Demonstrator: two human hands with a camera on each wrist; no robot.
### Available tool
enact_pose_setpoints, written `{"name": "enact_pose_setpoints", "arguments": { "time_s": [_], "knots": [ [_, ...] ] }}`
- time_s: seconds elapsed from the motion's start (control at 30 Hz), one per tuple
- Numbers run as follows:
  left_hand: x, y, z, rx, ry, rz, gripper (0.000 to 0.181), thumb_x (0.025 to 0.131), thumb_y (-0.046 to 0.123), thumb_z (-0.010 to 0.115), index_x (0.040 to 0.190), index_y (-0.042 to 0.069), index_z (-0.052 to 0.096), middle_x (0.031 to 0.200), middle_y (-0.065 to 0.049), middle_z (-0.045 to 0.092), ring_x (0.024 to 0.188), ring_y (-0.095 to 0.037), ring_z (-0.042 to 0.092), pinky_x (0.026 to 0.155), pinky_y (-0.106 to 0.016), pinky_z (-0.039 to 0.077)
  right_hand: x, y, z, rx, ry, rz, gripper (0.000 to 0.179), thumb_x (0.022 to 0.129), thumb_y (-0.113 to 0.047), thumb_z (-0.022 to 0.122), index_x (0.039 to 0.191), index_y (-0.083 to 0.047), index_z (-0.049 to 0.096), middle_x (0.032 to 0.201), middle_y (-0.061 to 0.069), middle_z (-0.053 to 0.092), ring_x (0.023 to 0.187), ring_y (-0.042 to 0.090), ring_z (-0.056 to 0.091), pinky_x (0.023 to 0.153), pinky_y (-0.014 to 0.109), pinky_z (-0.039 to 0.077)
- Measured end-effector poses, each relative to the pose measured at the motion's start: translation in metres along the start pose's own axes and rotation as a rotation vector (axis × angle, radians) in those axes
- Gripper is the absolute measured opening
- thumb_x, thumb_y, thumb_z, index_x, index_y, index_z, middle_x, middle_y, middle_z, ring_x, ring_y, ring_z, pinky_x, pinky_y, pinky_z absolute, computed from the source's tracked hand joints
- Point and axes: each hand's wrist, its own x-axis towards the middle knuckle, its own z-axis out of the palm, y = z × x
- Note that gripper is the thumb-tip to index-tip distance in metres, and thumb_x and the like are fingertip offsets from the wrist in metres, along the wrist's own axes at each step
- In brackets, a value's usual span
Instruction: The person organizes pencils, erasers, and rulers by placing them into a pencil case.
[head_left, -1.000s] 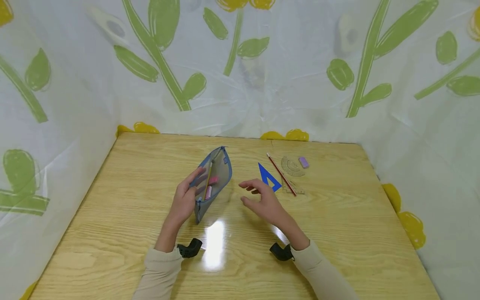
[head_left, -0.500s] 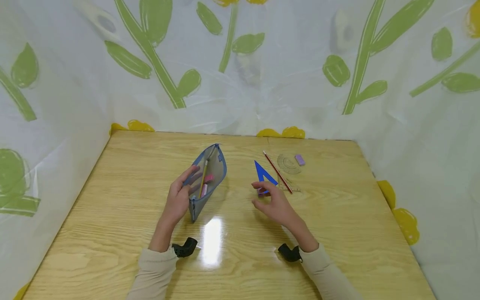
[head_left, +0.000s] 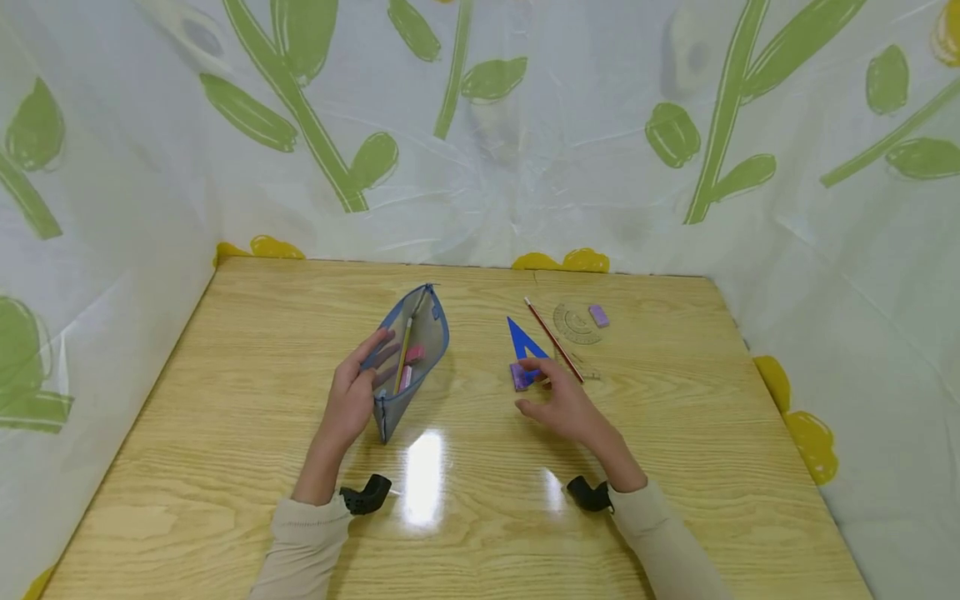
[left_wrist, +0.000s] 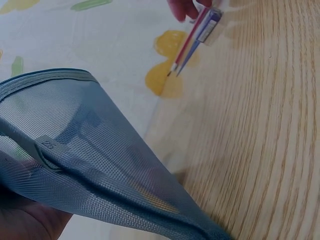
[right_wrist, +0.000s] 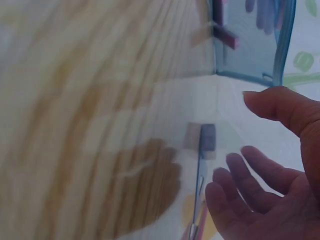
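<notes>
My left hand (head_left: 351, 404) holds a blue-grey mesh pencil case (head_left: 431, 342), tilted with its mouth gaping. Inside the case are a yellow pencil (head_left: 403, 357), a pink eraser (head_left: 415, 355) and a pink-and-white block (head_left: 406, 378). My right hand (head_left: 566, 404) hovers with fingers parted and nothing between them. Beneath and beside its fingertips lie a blue set square (head_left: 519, 337) and a small purple block (head_left: 518, 377), also visible in the right wrist view. The fingers cover part of the set square. In the left wrist view the mesh case (left_wrist: 95, 150) fills the lower left.
Right of the set square lie a dark red pencil (head_left: 551, 336), a clear protractor (head_left: 576, 324), a lilac eraser (head_left: 598, 315) and a partly hidden clear ruler-like piece (head_left: 590, 374). White flowered sheeting (head_left: 570, 183) encloses the wooden table (head_left: 225, 400) at the back and sides.
My right hand has moved right, away from the pencil case to the set square, exposing the small purple block. The left hand keeps its hold on the case. The head view has shifted slightly.
</notes>
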Motion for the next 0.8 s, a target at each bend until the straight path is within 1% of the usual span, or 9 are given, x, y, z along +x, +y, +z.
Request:
{"name": "enact_pose_setpoints", "arguments": {
  "time_s": [0.1,0.2,0.3,0.4,0.5,0.67,0.8],
  "knots": [
    [0.000,0.000,0.000,-0.001,0.005,0.004,0.061,0.096,-0.009,0.018,0.156,-0.008,0.029,0.158,-0.026,0.035,0.144,-0.044,0.040,0.113,-0.051,0.041,0.005,0.003,-0.003,-0.012,-0.035,0.031,0.065,0.086,-0.004,0.078,0.143,0.007,0.050,0.137,0.023,0.058,0.118,0.037,0.057,0.101,0.054,0.051],
    [0.000,0.000,0.000,-0.004,0.003,0.003,0.061,0.096,-0.009,0.017,0.156,-0.008,0.029,0.158,-0.027,0.035,0.144,-0.045,0.039,0.113,-0.053,0.040,0.010,0.006,-0.005,-0.030,-0.067,0.066,0.068,0.086,-0.004,0.076,0.145,0.009,0.046,0.133,0.024,0.059,0.117,0.036,0.057,0.101,0.052,0.050],
    [0.000,0.000,0.002,-0.005,-0.002,0.002,0.061,0.096,-0.009,0.018,0.156,-0.007,0.029,0.158,-0.026,0.034,0.144,-0.044,0.039,0.113,-0.054,0.040,0.015,0.010,-0.007,-0.072,-0.090,0.090,0.068,0.085,-0.004,0.075,0.145,0.009,0.047,0.124,0.021,0.061,0.108,0.032,0.058,0.096,0.048,0.052],
    [0.001,-0.001,0.003,-0.013,-0.004,0.002,0.062,0.096,-0.009,0.018,0.156,-0.006,0.029,0.159,-0.026,0.034,0.145,-0.044,0.039,0.114,-0.055,0.039,0.020,0.014,-0.009,-0.126,-0.111,0.094,0.063,0.085,-0.005,0.076,0.142,0.008,0.052,0.119,0.018,0.063,0.099,0.027,0.057,0.088,0.043,0.053],
    [0.001,-0.001,0.003,-0.023,-0.005,0.009,0.062,0.095,-0.010,0.018,0.156,-0.007,0.029,0.158,-0.026,0.034,0.144,-0.045,0.039,0.113,-0.056,0.039,0.025,0.013,-0.010,-0.163,-0.125,0.091,0.056,0.085,-0.007,0.078,0.136,0.007,0.058,0.115,0.017,0.065,0.095,0.025,0.057,0.081,0.038,0.052],
    [-0.001,0.002,0.001,-0.026,-0.009,0.008,0.061,0.096,-0.010,0.017,0.156,-0.008,0.029,0.158,-0.027,0.034,0.144,-0.047,0.038,0.113,-0.058,0.038,0.031,0.009,-0.006,-0.168,-0.142,0.099,0.051,0.084,-0.012,0.082,0.130,0.004,0.063,0.112,0.016,0.066,0.094,0.023,0.058,0.078,0.034,0.050],
    [-0.001,0.001,0.002,-0.021,-0.003,0.000,0.061,0.096,-0.010,0.017,0.155,-0.007,0.030,0.158,-0.027,0.035,0.144,-0.046,0.039,0.113,-0.057,0.039,0.034,0.011,-0.005,-0.186,-0.147,0.100,0.049,0.083,-0.010,0.082,0.127,0.002,0.065,0.109,0.014,0.066,0.091,0.022,0.058,0.076,0.033,0.050]
  ]
}}
